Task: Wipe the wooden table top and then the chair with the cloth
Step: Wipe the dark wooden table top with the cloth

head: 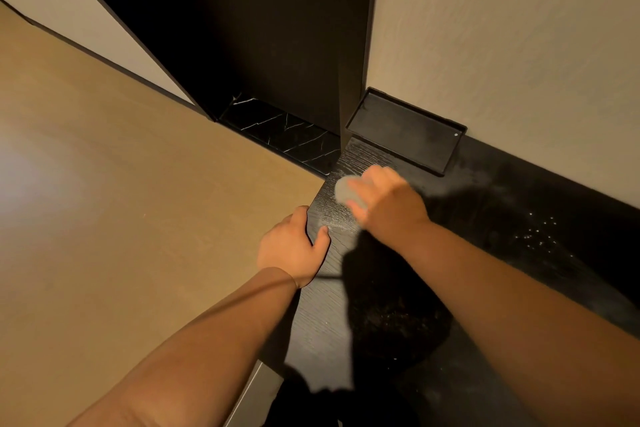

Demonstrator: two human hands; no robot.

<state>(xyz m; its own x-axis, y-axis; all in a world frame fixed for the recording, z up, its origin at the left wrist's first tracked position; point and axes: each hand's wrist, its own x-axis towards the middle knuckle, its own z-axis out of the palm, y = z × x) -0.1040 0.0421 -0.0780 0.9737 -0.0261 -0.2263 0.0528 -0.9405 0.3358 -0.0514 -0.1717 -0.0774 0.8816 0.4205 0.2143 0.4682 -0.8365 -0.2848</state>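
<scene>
While the left hand (292, 248) grips the edge of the table top (325, 308), the right hand (389, 203) clutches the cloth (344, 189), seemingly soft, best held bunched.

The dark wood-grain bench (322, 308) ran along the wall. A shallow black tray (405, 133) sat at its far corner against the wall, a pale cloth (346, 189) lay just before it, and white specks (540, 232) dotted the right side.
</scene>
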